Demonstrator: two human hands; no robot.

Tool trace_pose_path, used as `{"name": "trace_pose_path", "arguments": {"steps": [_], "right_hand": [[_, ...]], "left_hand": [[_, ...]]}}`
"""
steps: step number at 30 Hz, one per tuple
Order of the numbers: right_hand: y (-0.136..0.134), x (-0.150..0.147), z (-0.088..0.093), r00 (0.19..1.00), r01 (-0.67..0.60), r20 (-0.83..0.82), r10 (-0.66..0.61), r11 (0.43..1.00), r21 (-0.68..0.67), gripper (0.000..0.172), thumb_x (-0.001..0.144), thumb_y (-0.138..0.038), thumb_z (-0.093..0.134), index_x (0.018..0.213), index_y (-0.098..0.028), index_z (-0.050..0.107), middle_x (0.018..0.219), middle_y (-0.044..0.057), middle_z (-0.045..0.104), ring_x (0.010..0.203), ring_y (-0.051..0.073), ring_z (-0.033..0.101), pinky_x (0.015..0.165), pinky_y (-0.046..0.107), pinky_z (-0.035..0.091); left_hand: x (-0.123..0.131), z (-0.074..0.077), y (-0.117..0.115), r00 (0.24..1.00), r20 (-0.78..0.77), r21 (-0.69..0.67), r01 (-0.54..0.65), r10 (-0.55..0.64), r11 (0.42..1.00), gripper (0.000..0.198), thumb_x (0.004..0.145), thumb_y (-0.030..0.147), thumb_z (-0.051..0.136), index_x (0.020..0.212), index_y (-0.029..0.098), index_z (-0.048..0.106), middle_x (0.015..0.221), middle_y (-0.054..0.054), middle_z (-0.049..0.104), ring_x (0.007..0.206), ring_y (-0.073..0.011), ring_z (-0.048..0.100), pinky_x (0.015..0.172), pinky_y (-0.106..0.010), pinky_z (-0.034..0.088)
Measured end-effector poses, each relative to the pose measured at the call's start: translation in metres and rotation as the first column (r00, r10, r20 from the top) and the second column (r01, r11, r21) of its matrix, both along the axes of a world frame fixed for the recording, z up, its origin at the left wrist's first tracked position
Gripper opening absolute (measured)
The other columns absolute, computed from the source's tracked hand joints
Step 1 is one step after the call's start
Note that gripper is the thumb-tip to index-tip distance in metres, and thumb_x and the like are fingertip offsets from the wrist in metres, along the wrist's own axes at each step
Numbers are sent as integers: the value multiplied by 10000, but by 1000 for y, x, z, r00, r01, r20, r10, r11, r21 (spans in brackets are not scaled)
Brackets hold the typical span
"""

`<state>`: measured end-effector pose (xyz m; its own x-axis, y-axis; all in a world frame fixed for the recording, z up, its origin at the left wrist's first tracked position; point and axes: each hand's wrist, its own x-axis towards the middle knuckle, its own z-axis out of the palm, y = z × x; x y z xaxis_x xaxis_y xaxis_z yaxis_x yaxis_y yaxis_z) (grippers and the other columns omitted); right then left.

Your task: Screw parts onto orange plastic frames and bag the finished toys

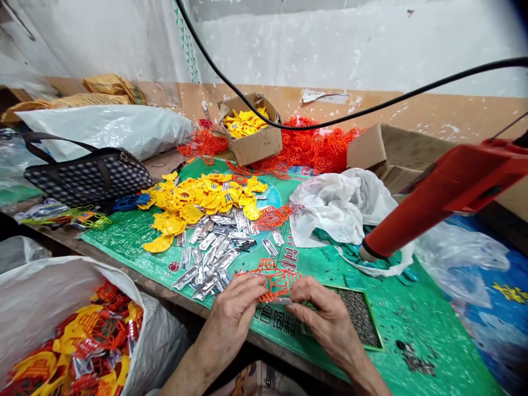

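At the near edge of the green mat (371,330), my left hand (235,311) and my right hand (325,316) both pinch one flat red plastic cut-out (275,278). A small silver strip (280,301) sits between the fingertips under the cut-out. Just left of my hands lies a heap of silver strips (212,250). Behind it spreads a pile of yellow plastic pieces (198,201). A shallow green tray of tiny dark bits (361,316) lies under my right hand.
A red heat gun (437,195) hangs at the right, its black cable (289,124) overhead. A white bag of finished pieces (78,335) stands near left. A crumpled white bag (338,206), cardboard boxes (251,129), red netting (313,146) and a checked handbag (88,176) ring the mat.
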<state>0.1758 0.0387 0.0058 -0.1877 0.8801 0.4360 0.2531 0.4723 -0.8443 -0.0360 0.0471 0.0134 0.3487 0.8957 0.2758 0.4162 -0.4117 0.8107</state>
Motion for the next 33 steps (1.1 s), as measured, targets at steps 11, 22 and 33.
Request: {"name": "trace_pose_path", "arguments": {"steps": [11, 22, 33], "right_hand": [[-2, 4, 15, 998, -32, -50, 28, 996, -86, 200, 853, -352, 671, 722, -204, 696, 816, 34, 604, 760, 152, 598, 650, 270, 495], [-17, 1, 18, 996, 52, -80, -43, 993, 102, 42, 843, -208, 690, 847, -235, 722, 896, 43, 598, 819, 149, 629, 664, 250, 524], [-41, 2, 14, 984, 160, 25, -174, 946, 282, 329, 815, -79, 674, 1062, -293, 701, 828, 30, 632, 697, 138, 627, 563, 233, 524]], "left_hand": [[5, 10, 6, 941, 319, -591, 103, 114, 800, 328, 901, 284, 541, 1178, 231, 709, 1084, -38, 760, 1016, -242, 663, 948, -361, 471], [19, 23, -7, 976, 206, -410, 25, 66, 912, 265, 896, 344, 559, 1026, 238, 763, 911, -29, 766, 893, -230, 683, 814, -299, 504], [18, 20, -15, 930, 320, -15, 194, -179, 981, 222, 864, 105, 593, 992, 229, 726, 898, -59, 765, 898, -222, 697, 861, -359, 540]]}}
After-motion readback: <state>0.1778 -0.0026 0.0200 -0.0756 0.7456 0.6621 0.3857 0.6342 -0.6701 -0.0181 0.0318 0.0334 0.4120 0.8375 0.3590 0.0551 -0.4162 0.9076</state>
